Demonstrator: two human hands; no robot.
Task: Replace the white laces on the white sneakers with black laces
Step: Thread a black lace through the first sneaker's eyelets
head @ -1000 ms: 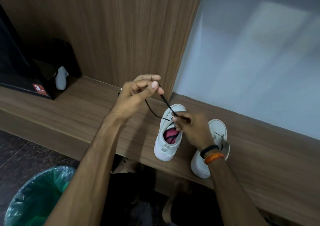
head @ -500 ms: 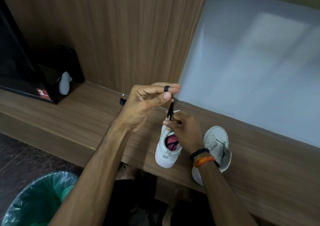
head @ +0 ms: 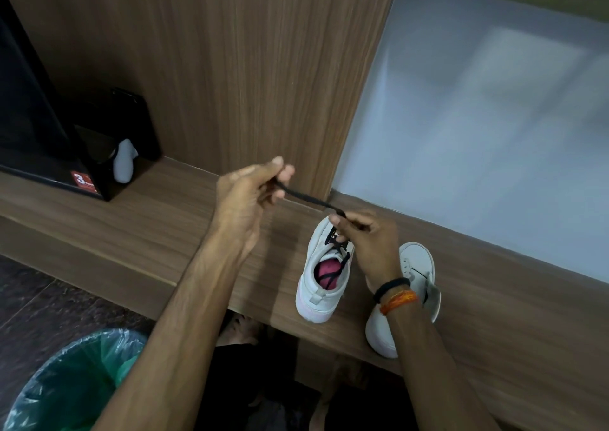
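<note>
Running along a wood-grain wall panel, a brown laminate shelf (head: 164, 213) carries two white sneakers (head: 324, 275). A flat black lace (head: 309, 199) stretches taut between hands: left hand (head: 245, 199) pinches its end up-left of the shoe; right hand (head: 369, 242) pinches it over the eyelets. Green-lined bin (head: 72, 384) sits below.

Two sneakers are sitting side by side on the wooden ledge (head: 158, 219), the left sneaker (head: 324, 285) lying just left of the right sneaker (head: 408, 298). Well left of the left sneaker, a box (head: 49, 133) is standing on the ledge. Below the ledge, a bin (head: 66, 384) is sitting on the floor, left of that sneaker
</note>
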